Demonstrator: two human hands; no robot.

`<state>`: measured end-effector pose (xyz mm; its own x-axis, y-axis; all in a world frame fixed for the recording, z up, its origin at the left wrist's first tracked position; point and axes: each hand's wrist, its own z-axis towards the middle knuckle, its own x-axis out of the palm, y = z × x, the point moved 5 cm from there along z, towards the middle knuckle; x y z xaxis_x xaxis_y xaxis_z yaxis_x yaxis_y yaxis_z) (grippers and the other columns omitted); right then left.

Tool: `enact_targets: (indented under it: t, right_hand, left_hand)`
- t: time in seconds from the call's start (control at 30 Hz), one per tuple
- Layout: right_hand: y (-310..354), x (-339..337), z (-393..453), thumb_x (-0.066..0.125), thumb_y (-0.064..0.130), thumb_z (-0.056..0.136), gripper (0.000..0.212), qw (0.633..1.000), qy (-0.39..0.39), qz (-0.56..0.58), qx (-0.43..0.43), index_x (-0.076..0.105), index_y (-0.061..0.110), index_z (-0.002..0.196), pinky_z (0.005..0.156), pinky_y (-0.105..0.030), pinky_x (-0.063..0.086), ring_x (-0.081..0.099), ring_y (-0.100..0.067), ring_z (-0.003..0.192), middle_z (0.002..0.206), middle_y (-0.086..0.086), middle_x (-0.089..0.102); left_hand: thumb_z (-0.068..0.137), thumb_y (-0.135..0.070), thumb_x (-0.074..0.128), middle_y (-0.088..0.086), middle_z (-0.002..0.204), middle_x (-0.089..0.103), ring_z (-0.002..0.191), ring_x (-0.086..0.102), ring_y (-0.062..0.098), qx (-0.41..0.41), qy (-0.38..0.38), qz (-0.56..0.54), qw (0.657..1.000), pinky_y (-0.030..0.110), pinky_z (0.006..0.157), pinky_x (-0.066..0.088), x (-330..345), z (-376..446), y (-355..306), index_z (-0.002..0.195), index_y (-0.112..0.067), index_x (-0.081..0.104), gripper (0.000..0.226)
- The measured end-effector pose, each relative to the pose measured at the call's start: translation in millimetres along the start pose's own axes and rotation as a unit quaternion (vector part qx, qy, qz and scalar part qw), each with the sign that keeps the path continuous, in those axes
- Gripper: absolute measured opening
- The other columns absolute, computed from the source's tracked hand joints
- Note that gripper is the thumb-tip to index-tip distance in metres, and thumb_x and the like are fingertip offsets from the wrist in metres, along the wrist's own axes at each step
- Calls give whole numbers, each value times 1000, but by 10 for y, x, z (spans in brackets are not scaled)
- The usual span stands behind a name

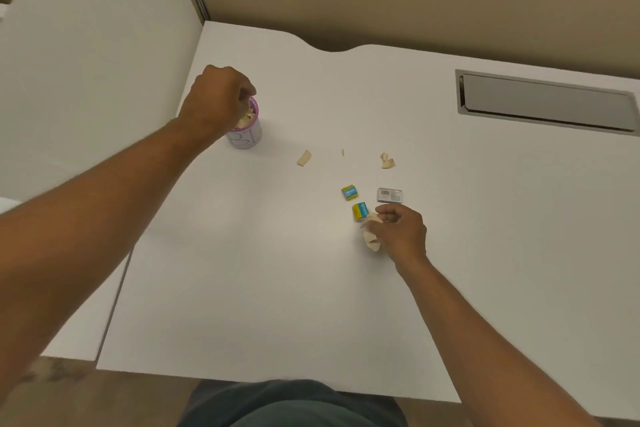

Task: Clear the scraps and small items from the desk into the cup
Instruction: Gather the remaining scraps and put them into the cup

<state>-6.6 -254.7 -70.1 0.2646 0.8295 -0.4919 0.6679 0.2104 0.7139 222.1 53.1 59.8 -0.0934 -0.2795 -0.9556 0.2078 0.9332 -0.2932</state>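
Observation:
A white cup (pixel 246 135) with a purple rim stands at the left of the white desk (pixel 263 281), with beige scraps inside. My left hand (pixel 216 100) hovers over its mouth, fingers bunched and touching the scraps. My right hand (pixel 401 229) rests on the desk and pinches a crumpled beige paper scrap (pixel 371 236). Just left of its fingers lies a yellow and blue packet (pixel 360 211), with a second one (pixel 349 192) behind it. A small grey box (pixel 389 195) lies beside them. Loose beige scraps (pixel 304 158), (pixel 387 161) and a tiny bit (pixel 342 152) lie farther back.
A grey cable flap (pixel 547 102) is set into the desk at the back right. A white partition (pixel 97 55) stands along the left side, close to the cup. The desk's back edge has a curved notch (pixel 332 49).

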Motion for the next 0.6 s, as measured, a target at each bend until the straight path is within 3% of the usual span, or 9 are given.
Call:
enact_targets:
  t: [0.1, 0.2, 0.27, 0.37, 0.5, 0.6]
  right_hand:
    - [195, -36, -78, 89, 11, 66, 27, 999, 13, 41, 4, 75, 22, 86, 56, -18, 52, 69, -8, 70, 86, 5, 75]
    - [583, 87, -197, 86, 10, 67, 23, 995, 55, 74, -24, 76, 21, 84, 56, -22, 57, 71, -7, 64, 87, 0, 75]
    - [963, 239, -249, 86, 13, 68, 21, 993, 76, 61, -67, 77, 23, 84, 54, -18, 56, 71, -1, 64, 85, 5, 75]
    - [1629, 584, -273, 85, 18, 70, 19, 978, 100, 14, -184, 77, 24, 86, 60, -13, 53, 71, -5, 78, 84, 10, 75]
    - [2376, 1229, -252, 81, 17, 80, 11, 940, 109, -40, -320, 75, 20, 89, 47, -4, 44, 67, -4, 73, 85, 6, 73]
    - [2696, 1705, -185, 76, 13, 84, 6, 907, 114, -82, -398, 73, 17, 88, 61, -21, 57, 67, -8, 76, 84, 5, 72]
  left_hand:
    - [91, -7, 65, 9, 108, 80, 102, 73, 28, 25, -28, -86, 996, 31, 86, 53, 184, -412, -114, 110, -9, 80, 24]
    - [95, -20, 67, 3, 117, 77, 107, 70, 25, 43, 39, -97, 994, 32, 91, 51, 682, -857, -128, 116, -15, 77, 23]
    - [99, -35, 62, -2, 144, 64, 133, 57, 20, 37, 122, -61, 990, 35, 106, 48, 1076, -1102, -48, 131, -23, 69, 35]
    - [100, -54, 55, -1, 172, 23, 159, 20, 23, 64, 232, 3, 971, 41, 124, 34, 1533, -1392, 52, 157, -28, 41, 64]
    - [94, -68, 53, 3, 175, -1, 162, -1, 30, 95, 245, 46, 964, 48, 131, 14, 1767, -1541, 86, 165, -25, 20, 89]
    - [93, -68, 55, 3, 175, -4, 162, -4, 30, 89, 247, 29, 965, 49, 132, 11, 1820, -1528, 96, 165, -26, 18, 91]
